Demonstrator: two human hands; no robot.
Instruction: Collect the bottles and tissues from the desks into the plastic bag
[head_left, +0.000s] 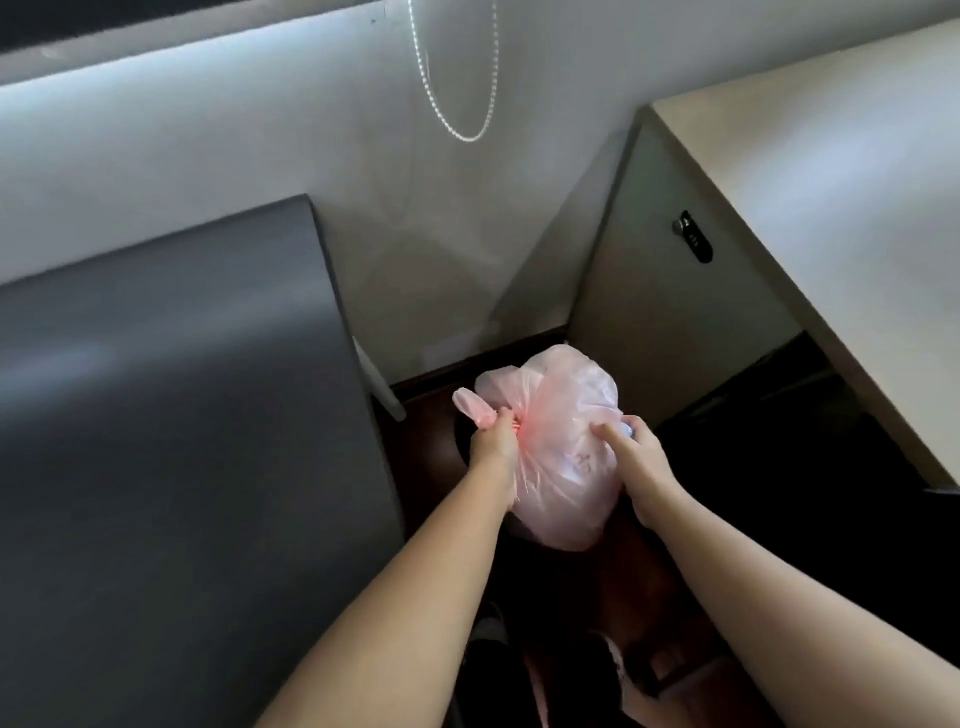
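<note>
Pink translucent plastic bag (558, 410), bulging and gathered at the neck, is held over dark floor between both hands; its faint print is too blurred to read. Left hand (493, 441) grips the twisted neck at the bag's 9 o'clock; right hand (631, 452) clutches its side at 3 o'clock. Matte grey desk (156, 389) lies at 9 o'clock, pale beige desk (831, 182) at 2 o'clock, and a beaded white cord (457, 104) hangs at 12.

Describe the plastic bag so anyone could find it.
Find the gap between the grey desk and the beige desk. There the left hand grips the plastic bag by its gathered neck; the right hand holds its side. It alone is pink, translucent, bulging.
</note>
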